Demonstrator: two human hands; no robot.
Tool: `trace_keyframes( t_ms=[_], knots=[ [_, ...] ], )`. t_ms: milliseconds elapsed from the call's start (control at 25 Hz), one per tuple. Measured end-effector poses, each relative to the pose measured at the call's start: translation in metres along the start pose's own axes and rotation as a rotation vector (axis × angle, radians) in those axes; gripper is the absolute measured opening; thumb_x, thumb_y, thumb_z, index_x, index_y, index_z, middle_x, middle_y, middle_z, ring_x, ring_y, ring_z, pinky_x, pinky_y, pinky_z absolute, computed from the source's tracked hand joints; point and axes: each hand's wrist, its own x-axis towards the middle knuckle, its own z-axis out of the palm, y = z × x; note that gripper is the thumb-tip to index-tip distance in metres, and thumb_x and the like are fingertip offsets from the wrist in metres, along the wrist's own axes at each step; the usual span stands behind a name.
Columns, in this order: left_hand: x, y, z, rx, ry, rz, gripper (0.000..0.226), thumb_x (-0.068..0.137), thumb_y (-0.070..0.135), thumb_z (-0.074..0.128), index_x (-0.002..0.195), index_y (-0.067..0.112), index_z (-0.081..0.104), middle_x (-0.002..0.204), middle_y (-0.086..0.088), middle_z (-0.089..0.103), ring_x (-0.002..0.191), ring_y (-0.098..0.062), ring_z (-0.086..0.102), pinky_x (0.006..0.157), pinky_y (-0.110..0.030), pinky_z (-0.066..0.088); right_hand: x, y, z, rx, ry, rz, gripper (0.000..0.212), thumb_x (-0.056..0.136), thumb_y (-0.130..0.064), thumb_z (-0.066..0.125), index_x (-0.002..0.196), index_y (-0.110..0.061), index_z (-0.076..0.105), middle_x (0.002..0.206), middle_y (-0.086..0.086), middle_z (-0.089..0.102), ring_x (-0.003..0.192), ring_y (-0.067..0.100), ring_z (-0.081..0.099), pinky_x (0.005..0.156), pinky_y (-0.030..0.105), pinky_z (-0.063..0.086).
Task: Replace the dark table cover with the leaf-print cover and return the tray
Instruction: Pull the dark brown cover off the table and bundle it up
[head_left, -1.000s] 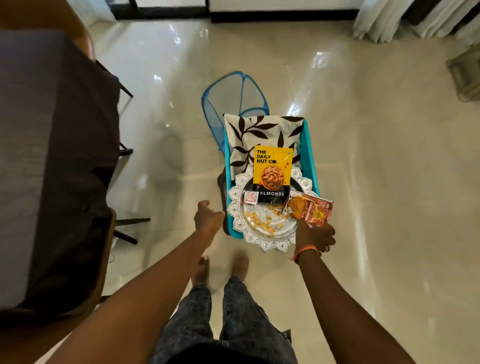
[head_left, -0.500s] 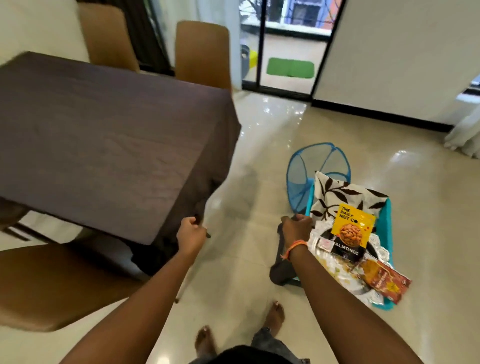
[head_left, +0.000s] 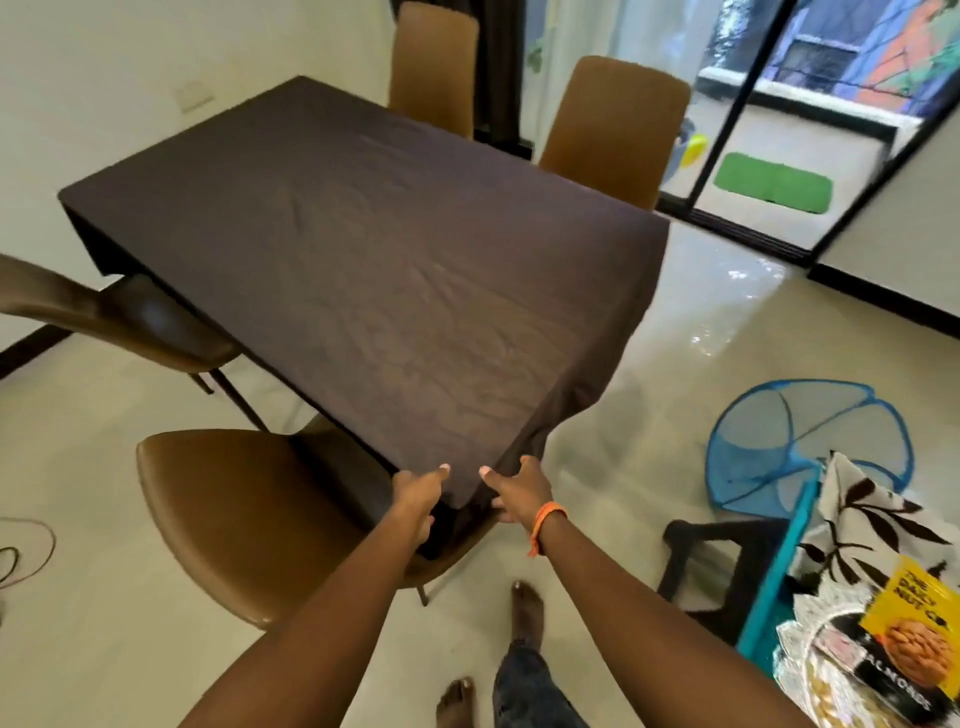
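Observation:
The dark brown table cover (head_left: 374, 260) lies spread over the dining table. Its near corner hangs down, and both hands hold it there. My left hand (head_left: 418, 496) grips the cloth on the left of the corner, thumb on top. My right hand (head_left: 517, 491), with an orange band at the wrist, grips it on the right. The folded leaf-print cover (head_left: 862, 525) rests on a teal stool (head_left: 774, 582) at the lower right. In front of it sits the silver tray (head_left: 802, 670) with a yellow almond packet (head_left: 914, 618) on it.
Brown chairs stand round the table: one (head_left: 239, 519) right under the held corner, one (head_left: 119, 317) at the left, two (head_left: 613, 124) at the far side. A blue mesh hamper (head_left: 779, 441) lies on the glossy floor beside the stool. My bare feet (head_left: 524, 608) are below.
I turned from the stool to the table. My right hand left the tray and both hands came together on the near corner of the dark cover.

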Motion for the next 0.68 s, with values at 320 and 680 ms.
trace_keyframes(
  t_ms=[320, 680],
  knots=[
    [0.021, 0.015, -0.005, 0.457, 0.399, 0.054, 0.039, 0.08, 0.013, 0.077, 0.111, -0.003, 0.058, 0.113, -0.022, 0.063, 0.103, -0.039, 0.063, 0.084, -0.041, 0.054, 0.058, -0.025, 0.01, -0.164, 0.058, 0.083, 0.019, 0.086, -0.003, 0.067, 0.074, -0.002, 0.054, 0.061, 0.013, 0.061, 0.042, 0.022, 0.064, 0.04, 0.03, 0.054],
    [0.037, 0.084, 0.009, 0.126, 0.078, 0.389, 0.05, 0.081, 0.006, 0.073, 0.126, 0.014, 0.054, 0.101, -0.011, 0.066, 0.101, -0.026, 0.064, 0.093, -0.047, 0.054, 0.08, -0.151, -0.001, 0.129, -0.177, -0.057, 0.025, 0.09, -0.006, 0.062, 0.076, -0.021, 0.047, 0.069, -0.001, 0.061, 0.045, 0.006, 0.061, 0.058, 0.025, 0.044]
  ],
)
